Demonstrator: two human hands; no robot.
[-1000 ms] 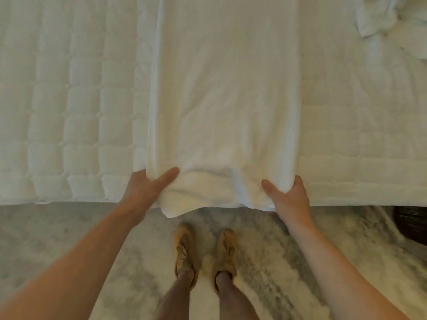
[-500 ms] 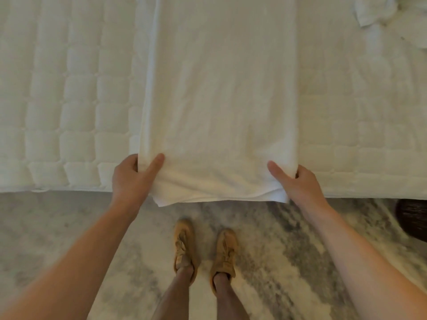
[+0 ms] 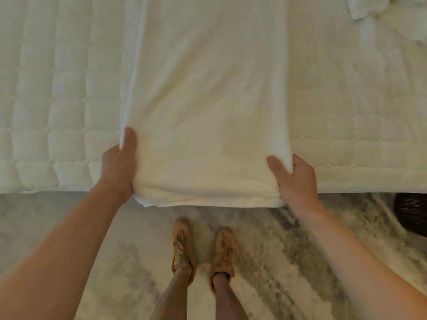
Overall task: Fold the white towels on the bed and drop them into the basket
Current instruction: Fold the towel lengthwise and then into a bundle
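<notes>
Towel-folding at the near edge of a white quilted bed (image 3: 57,100). Long white terry towel (image 3: 208,88) laid flat as a narrow strip of several layers, long axis running straight away from the body, far end out past the top of the view, near end lapping just over the bed's edge above tan lace-up shoes (image 3: 182,245) and a grey-and-white marbled floor (image 3: 265,262). Left hand (image 3: 119,167) clamped on the near left corner: thumb pressed on top and pointing up the strip, fingers hidden under the cloth. Right hand (image 3: 298,181) gripping the near right corner, thumb lying on the cloth, fingers curled round the side edge. Roughly level, one at each side of the short end, neither clearly nearer than the other; strip squarely between them.

Probably poised for a lengthwise halving: lift the near end, carry it forward along that axis, lay it onto the far end. Worth raising both corners together, to hold the side edges in line. Cannot judge the reach needed with the far end hidden.

Dark woven basket (image 3: 413,215) on the floor at the right margin, just below the bed's edge, only partly in view, closer to the right hand. Crumpled white towels (image 3: 369,10) at the bed's far right, not yet folded.
</notes>
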